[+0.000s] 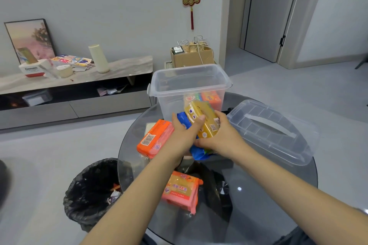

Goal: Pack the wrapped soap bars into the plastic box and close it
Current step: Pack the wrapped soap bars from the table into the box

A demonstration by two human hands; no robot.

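Clear box (173,93) open, upright, soaps inside; lid (272,131) beside; yellow soap (203,117) tilted, lifted.

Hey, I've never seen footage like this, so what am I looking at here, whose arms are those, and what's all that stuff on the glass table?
There is no machine: a person wears a camera on the head, so this single picture looks forward and down at their own bare arms. Both hands, the left hand and right hand, grip a yellow wrapped soap bar just in front of a clear plastic box, which already holds a few bars. The box stands open on a round glass table; its lid lies to the right. An orange soap pack, a blue one under the hands and a pink-orange pack nearer the person wait on the glass. A black-lined bin stands on the floor to the left.
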